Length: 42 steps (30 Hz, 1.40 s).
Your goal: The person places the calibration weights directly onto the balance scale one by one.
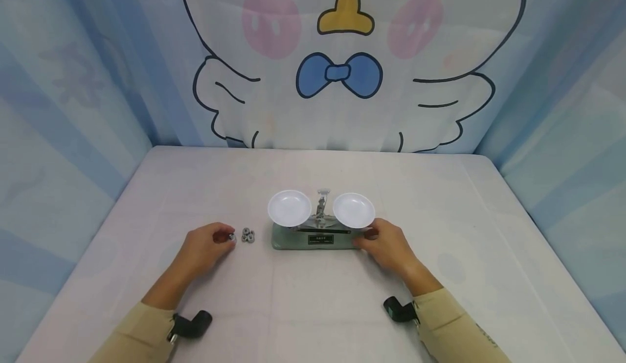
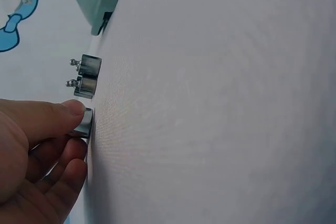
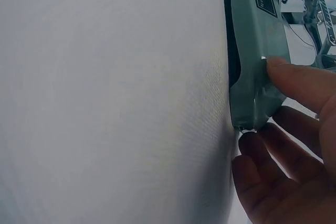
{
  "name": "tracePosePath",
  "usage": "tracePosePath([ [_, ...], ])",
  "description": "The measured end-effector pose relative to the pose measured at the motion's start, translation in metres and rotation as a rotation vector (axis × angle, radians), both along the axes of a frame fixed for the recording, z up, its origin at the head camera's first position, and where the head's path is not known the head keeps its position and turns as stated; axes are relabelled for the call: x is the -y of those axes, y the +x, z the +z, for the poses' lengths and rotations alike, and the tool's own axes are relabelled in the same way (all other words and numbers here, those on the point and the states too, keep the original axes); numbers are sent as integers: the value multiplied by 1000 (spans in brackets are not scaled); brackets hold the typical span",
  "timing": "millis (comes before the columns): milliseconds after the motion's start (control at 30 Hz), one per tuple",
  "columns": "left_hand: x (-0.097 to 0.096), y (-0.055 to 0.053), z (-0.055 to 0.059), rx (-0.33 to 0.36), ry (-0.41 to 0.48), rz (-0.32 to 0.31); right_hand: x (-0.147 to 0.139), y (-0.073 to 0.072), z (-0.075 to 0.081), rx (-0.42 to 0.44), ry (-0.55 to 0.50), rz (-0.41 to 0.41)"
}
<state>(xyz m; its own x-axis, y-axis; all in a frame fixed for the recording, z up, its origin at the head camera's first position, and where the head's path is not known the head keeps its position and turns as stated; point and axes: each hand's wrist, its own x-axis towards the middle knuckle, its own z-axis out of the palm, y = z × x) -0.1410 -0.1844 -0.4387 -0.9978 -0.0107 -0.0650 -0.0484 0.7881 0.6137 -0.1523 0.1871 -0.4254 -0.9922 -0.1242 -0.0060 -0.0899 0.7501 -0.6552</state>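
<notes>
A green balance scale (image 1: pixel 292 241) with two white pans, the left pan (image 1: pixel 289 208) and the right pan (image 1: pixel 354 210), stands on the table. My right hand (image 1: pixel 390 248) holds the right end of its base (image 3: pixel 254 51), thumb on the front face and fingers round the end. To the left of the scale, my left hand (image 1: pixel 205 250) pinches a small metal weight (image 2: pixel 86 123) between thumb and fingers, at the tabletop. Beside it several knobbed metal weights (image 1: pixel 248 236) stand in a cluster, between that hand and the scale.
A pale cloth covers the table (image 1: pixel 313 308). Behind it hangs a curtain (image 1: pixel 337 118) with a cartoon bird, and blue-white curtains close off both sides. Black devices (image 1: pixel 193 325) are strapped at both sleeves.
</notes>
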Motion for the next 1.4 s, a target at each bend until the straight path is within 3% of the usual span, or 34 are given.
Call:
tracePosePath([
  [200,1,1,2,-9,4,4,0,0,0,16,-3,0],
  [367,1,4,10,-24,9,-2,1,0,0,35,-1,-15],
  [667,-6,2,42,-126,33,-53,2,1,1,13,6,-3],
  [833,-17,-3,70,-126,48,-121,1,1,0,-5,18,6],
  [967,-26,-9,86,-111,49,-149,2,1,-1,-2,18,5],
  [1233,-44,-16,102,-110,65,-201,2,2,-1,-4,19,-2],
  [1400,-51,-19,104,-113,82,-213,1,1,-2,-12,18,2],
])
